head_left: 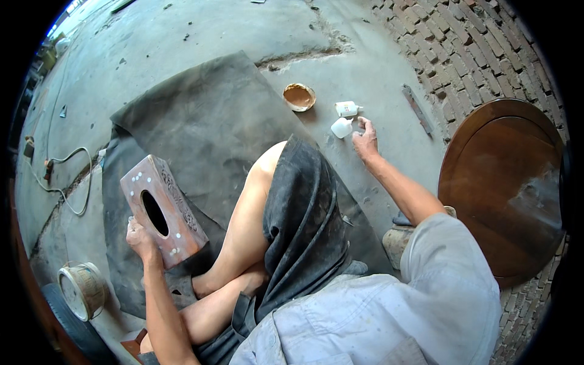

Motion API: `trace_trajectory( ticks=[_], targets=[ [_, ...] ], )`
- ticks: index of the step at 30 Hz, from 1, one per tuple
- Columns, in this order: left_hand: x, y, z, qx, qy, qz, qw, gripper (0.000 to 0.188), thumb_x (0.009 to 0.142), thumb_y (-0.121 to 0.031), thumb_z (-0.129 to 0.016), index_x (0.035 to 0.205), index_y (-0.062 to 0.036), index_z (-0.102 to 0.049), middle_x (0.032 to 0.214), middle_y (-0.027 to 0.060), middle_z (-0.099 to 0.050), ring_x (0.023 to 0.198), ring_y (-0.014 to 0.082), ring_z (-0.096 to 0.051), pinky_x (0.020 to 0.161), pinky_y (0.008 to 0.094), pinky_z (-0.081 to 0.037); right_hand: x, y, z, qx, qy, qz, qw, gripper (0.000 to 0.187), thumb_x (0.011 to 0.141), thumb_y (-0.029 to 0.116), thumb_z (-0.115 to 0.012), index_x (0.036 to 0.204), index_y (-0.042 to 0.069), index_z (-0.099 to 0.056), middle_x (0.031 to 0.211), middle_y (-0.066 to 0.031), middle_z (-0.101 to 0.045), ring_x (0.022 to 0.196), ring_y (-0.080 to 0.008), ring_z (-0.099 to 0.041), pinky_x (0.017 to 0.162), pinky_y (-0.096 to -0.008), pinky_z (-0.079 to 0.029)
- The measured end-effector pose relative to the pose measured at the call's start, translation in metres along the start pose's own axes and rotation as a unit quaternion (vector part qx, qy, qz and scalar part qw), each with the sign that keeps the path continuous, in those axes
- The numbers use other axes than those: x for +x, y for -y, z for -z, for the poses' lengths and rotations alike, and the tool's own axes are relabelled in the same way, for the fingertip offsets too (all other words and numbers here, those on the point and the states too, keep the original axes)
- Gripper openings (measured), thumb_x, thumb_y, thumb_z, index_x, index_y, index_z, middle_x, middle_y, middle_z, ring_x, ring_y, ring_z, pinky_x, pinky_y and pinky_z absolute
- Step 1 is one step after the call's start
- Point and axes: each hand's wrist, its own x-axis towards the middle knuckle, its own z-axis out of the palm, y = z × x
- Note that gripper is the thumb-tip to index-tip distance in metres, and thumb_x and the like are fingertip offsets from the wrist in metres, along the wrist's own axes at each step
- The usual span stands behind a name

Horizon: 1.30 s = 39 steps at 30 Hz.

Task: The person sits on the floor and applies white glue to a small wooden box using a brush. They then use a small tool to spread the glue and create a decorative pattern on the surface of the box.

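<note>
My left hand (141, 237) grips the near left edge of a wooden tissue box (149, 188). The box tilts up over the dark cloth, showing a black oval opening, several white spots on its top and a carved pattern along one side. Out on the concrete to the right, my right hand (365, 141) reaches with thumb and forefinger apart beside a small white bottle (342, 128). Whether the fingertips touch it is hard to see. Just beyond lies a second small white bottle (347, 109) with a pointed nozzle and a label.
A small bowl of brown paste (299, 97) sits past the dark cloth (201, 91). At right are a flat metal strip (417, 111) and a large round brown wooden panel (486, 182). A bucket (83, 291), a tyre (76, 328) and a cable (78, 210) are at left.
</note>
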Motion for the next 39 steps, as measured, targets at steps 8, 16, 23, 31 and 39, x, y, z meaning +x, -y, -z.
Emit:
trace_trajectory(
  ticks=[8,16,23,31,39],
  targets=[
    [-0.017,-0.017,-0.003,0.105,-0.133,-0.203,0.964,0.042,0.099,-0.016,-0.058,0.136,0.0053,-0.057,0.132,0.0197,-0.063,0.122,0.0296,-0.060,0.106,0.0393,-0.045,-0.012,0.026,-0.021,0.004,0.105,-0.090,0.990,0.044,0.089,0.030,-0.073,0.124,0.006,-0.062,0.101,-0.0183,-0.068,0.090,-0.0288,-0.067,0.084,-0.0410,-0.054],
    [-0.126,-0.203,-0.114,-0.133,0.376,-0.214,0.892,0.054,0.096,-0.014,-0.071,0.143,0.0023,-0.051,0.140,0.0196,-0.058,0.128,0.0244,-0.057,0.099,0.0352,-0.053,-0.016,0.158,0.027,0.211,0.248,0.001,0.946,0.041,0.089,0.028,-0.078,0.120,0.002,-0.068,0.096,-0.0096,-0.073,0.085,-0.0147,-0.067,0.077,-0.0324,-0.054],
    [-0.146,-0.234,-0.201,-0.297,0.552,-0.094,0.773,0.045,0.097,-0.010,-0.070,0.139,0.0022,-0.055,0.127,0.0144,-0.066,0.115,0.0183,-0.063,0.098,0.0302,-0.051,-0.011,0.219,0.046,0.259,0.283,0.190,0.904,0.029,0.089,0.017,-0.079,0.111,0.002,-0.068,0.082,-0.0038,-0.068,0.074,-0.0065,-0.059,0.069,-0.0268,-0.051],
    [-0.112,-0.199,-0.195,-0.211,0.434,-0.167,0.860,0.036,0.098,-0.016,-0.065,0.131,-0.0042,-0.056,0.113,0.0129,-0.065,0.097,0.0213,-0.066,0.082,0.0349,-0.056,-0.104,0.131,0.032,0.047,0.374,0.109,0.920,0.037,0.090,0.015,-0.066,0.122,-0.001,-0.059,0.117,-0.0219,-0.064,0.109,-0.0374,-0.062,0.094,-0.0437,-0.050],
    [-0.172,-0.284,-0.241,-0.172,0.522,-0.239,0.800,0.034,0.090,-0.017,-0.073,0.117,0.0021,-0.063,0.099,0.0207,-0.072,0.085,0.0296,-0.071,0.076,0.0401,-0.057,-0.192,0.027,0.065,0.060,0.419,0.086,0.902,0.041,0.096,0.020,-0.061,0.129,-0.004,-0.058,0.115,-0.0240,-0.070,0.107,-0.0368,-0.067,0.093,-0.0443,-0.051]
  ],
)
